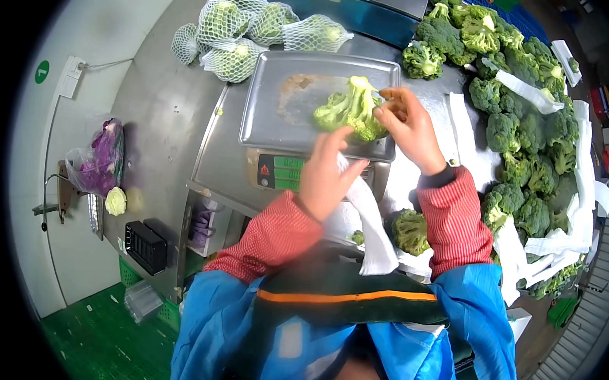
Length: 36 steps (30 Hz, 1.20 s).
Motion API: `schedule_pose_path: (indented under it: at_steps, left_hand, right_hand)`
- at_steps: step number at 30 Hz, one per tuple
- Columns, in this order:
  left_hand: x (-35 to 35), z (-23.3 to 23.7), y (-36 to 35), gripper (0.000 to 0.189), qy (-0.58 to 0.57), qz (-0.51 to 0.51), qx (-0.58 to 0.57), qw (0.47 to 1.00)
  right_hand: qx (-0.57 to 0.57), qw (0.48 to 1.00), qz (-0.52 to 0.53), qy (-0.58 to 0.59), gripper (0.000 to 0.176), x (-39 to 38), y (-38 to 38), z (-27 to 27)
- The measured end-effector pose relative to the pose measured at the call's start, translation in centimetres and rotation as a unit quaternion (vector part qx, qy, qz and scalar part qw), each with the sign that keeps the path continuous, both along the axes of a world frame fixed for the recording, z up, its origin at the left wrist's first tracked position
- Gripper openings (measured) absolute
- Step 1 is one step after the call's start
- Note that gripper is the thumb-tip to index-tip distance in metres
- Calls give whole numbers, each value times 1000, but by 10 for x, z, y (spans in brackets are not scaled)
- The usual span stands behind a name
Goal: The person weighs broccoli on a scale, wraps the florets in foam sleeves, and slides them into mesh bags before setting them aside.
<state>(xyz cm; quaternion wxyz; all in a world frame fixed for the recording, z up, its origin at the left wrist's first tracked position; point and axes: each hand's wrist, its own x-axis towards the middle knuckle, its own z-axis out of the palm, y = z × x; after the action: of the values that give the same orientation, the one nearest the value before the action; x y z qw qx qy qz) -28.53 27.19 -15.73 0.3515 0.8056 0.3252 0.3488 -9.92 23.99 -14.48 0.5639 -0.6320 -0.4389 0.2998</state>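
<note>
We've got the broccoli head (pixel 349 109) lying on the scale tray (pixel 275 87), upper centre of frame, so its full wt bears on the pan. Our right hand (pixel 409 127) is closed on its right side, prob. steadying it. Our left hand (pixel 325 174) sits at its lower edge, blurred; can't tell if it grips. Loose broccoli pile (pixel 525 118) at right and netted heads (pixel 243 31) at upper left, both on the counter (pixel 165 109).

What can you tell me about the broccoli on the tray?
It is one head of broccoli, bright green with bumpy florets and paler stalks. It lies on the metal tray of the scale. The right hand grips its right side; the blurred left hand reaches its near edge.
</note>
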Motion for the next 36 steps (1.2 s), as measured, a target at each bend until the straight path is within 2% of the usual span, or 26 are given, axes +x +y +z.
schedule_pose_path:
  at_steps: [2,4,7,10,13,17,22,25,27,29,30,33,34,35,36]
  left_hand:
    - [7,-3,8,50,36,-7,5,999]
    - [11,-9,10,52,52,-10,0,999]
    - [12,-6,8,53,35,-13,-38,999]
    - [7,-17,9,52,-32,-7,-22,999]
    - [-6,-22,13,49,-85,-24,-162,983]
    - [-15,-9,13,38,-158,-3,-350,923]
    - [-27,-34,22,36,-177,7,-415,892]
    - [-32,-38,25,39,-207,7,-545,812]
    - [-38,-47,25,41,-278,-43,-587,759]
    - [-41,-39,13,42,-372,-88,-618,687]
    - [-34,-1,11,41,-257,-3,-659,707]
    - [-32,-12,-9,43,-330,-169,-634,678]
    - [-32,-10,-14,40,-286,-176,-598,728]
    - [-32,-6,-16,37,-251,-173,-574,760]
    - [-36,-25,-11,38,-187,-171,-473,844]
  right_hand:
    - [20,983,15,-183,36,-3,-12,9]
    - [17,942,11,-334,34,-8,-18,11]
    - [68,924,-34,-375,34,-11,-12,-4]
    - [47,947,5,-318,38,-5,-17,6]
    - [32,967,17,-253,40,-5,-21,8]
    - [37,979,5,-201,42,-7,-26,3]
    - [39,986,-3,-164,41,-4,-30,5]
    - [82,975,-44,-203,36,-2,-37,7]
    - [84,968,-98,-216,30,-8,-49,15]
    - [9,989,-111,-93,31,-32,-72,30]
    - [-32,995,-72,-67,32,-46,-82,27]
    - [-101,990,95,-31,34,-78,-94,1]
    - [-99,987,128,24,31,-85,-95,-12]
    - [-90,986,110,84,27,-83,-97,-17]
    - [-80,982,94,145,23,-79,-100,-19]
